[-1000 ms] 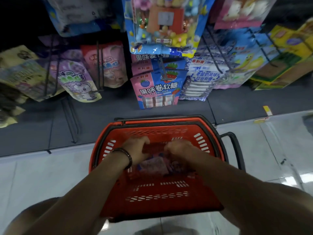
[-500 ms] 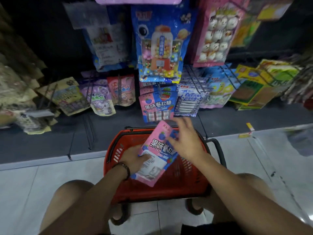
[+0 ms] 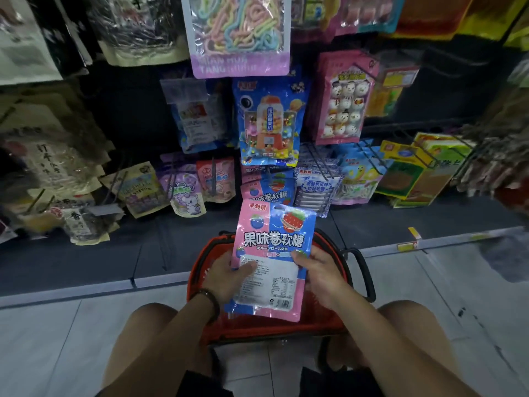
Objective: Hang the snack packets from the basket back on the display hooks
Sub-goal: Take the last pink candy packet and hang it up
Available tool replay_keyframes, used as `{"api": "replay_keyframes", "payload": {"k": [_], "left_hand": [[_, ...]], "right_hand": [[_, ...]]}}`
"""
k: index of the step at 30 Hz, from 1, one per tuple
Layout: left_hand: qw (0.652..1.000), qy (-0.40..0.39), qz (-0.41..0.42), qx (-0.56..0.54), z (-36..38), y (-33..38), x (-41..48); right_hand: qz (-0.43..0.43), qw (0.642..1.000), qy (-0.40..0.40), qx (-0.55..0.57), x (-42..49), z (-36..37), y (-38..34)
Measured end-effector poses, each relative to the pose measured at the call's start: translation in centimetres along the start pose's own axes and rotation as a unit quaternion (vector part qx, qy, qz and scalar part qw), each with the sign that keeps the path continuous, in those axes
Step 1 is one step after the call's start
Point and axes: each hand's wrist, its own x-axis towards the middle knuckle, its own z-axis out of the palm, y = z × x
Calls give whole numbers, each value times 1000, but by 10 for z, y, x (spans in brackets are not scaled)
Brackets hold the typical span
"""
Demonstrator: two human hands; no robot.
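Observation:
I hold a pink and blue snack packet (image 3: 272, 253) upright above the red basket (image 3: 329, 319), which sits on the floor between my knees. My left hand (image 3: 229, 275) grips the packet's lower left edge, thumb on the front. My right hand (image 3: 320, 270) pinches its right edge. Directly behind it, matching pink and blue packets (image 3: 267, 189) hang on a low display hook (image 3: 269, 176). The basket's inside is mostly hidden by the packet and my hands.
Rows of other snack bags hang on black wire hooks across the dark display: a blue gumball-machine bag (image 3: 269, 121), a pink snowman bag (image 3: 343, 98), purple bags (image 3: 186, 190) and white-blue packets (image 3: 315, 187). The basket's black handle (image 3: 363, 270) sticks out right. Pale floor tiles (image 3: 71, 339) surround me.
Both hands lifted the packet out of the basket and turned it upright facing me. My view has risen, showing more of the upper display rows.

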Motion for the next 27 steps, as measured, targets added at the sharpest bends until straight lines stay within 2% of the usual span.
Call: {"api": "replay_keyframes", "payload": {"k": [3, 4, 6, 8, 10, 14, 18, 20, 24, 27], "left_hand": [[977, 170, 56, 114, 15, -1, -5], [970, 185, 83, 131, 22, -3, -7], [988, 101, 105, 59, 38, 0, -15], [996, 13, 87, -33, 49, 4, -16], [992, -9, 97, -86, 53, 9, -12], [985, 63, 86, -137, 50, 20, 1], [990, 82, 21, -115, 33, 24, 24], [994, 69, 7, -90, 25, 27, 37], [997, 50, 9, -60, 18, 32, 61], [997, 56, 22, -53, 17, 33, 86]], "right_hand": [[-59, 998, 18, -23, -1, 5, 0], [-81, 996, 18, -35, -2, 9, 0], [-123, 991, 6, -56, -5, 18, 0], [-145, 986, -16, -83, -10, 27, 1], [-184, 972, -37, -139, -12, 33, 5], [-223, 947, -46, -228, -3, 31, 2], [-221, 947, 105, -208, 21, 13, -14], [-190, 950, 148, -199, 39, 3, -26], [-155, 968, 92, -174, 71, -4, -42], [-172, 965, 100, -169, 96, -7, -43]]}}
